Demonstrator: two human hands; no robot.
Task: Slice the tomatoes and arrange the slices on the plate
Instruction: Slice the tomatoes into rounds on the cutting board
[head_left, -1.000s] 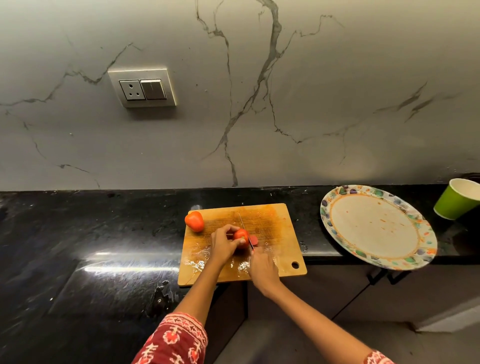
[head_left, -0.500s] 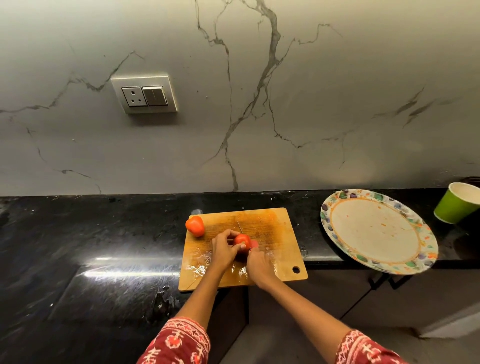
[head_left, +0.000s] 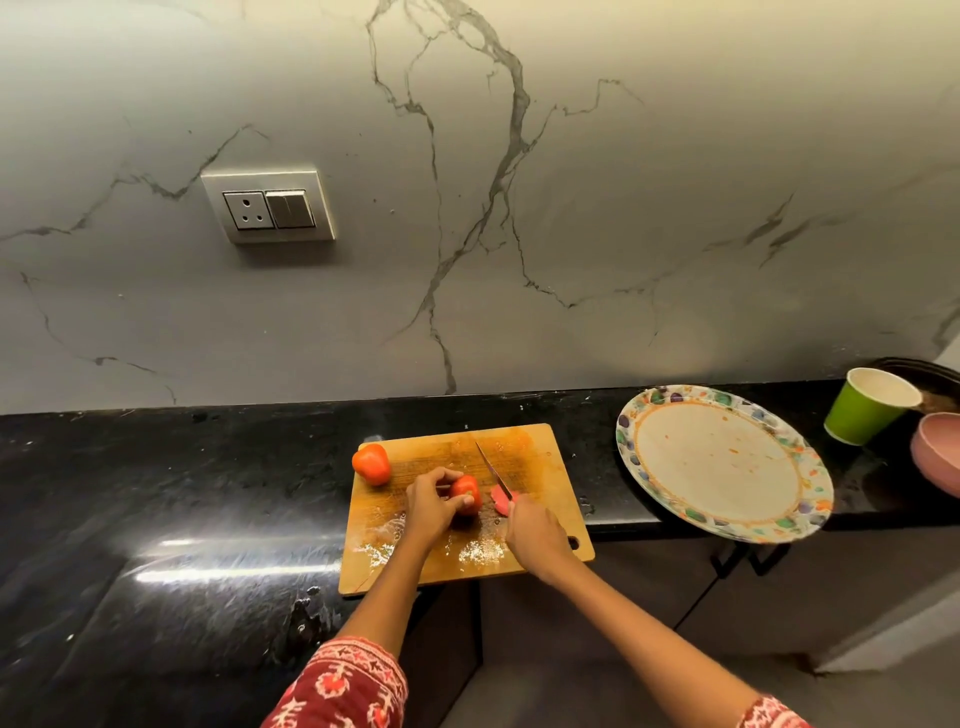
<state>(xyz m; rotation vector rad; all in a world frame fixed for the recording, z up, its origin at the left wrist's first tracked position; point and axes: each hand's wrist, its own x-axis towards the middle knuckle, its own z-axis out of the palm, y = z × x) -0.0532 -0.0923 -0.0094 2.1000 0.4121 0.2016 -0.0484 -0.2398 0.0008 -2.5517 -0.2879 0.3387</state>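
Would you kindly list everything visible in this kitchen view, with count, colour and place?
cutting board: 1, wooden, on counter edge
whole tomato: 1, red-orange, board's far left corner
held tomato: 1, red, board centre
tomato slice: 1, pink-red, beside the blade
knife: 1, silver blade, over board
plate: 1, floral rim, right of board, no slices
paper cup: 1, green, far right
bowl: 1, pink, right edge
socket panel: 1, grey, on wall
left hand: grips held tomato
right hand: holds knife
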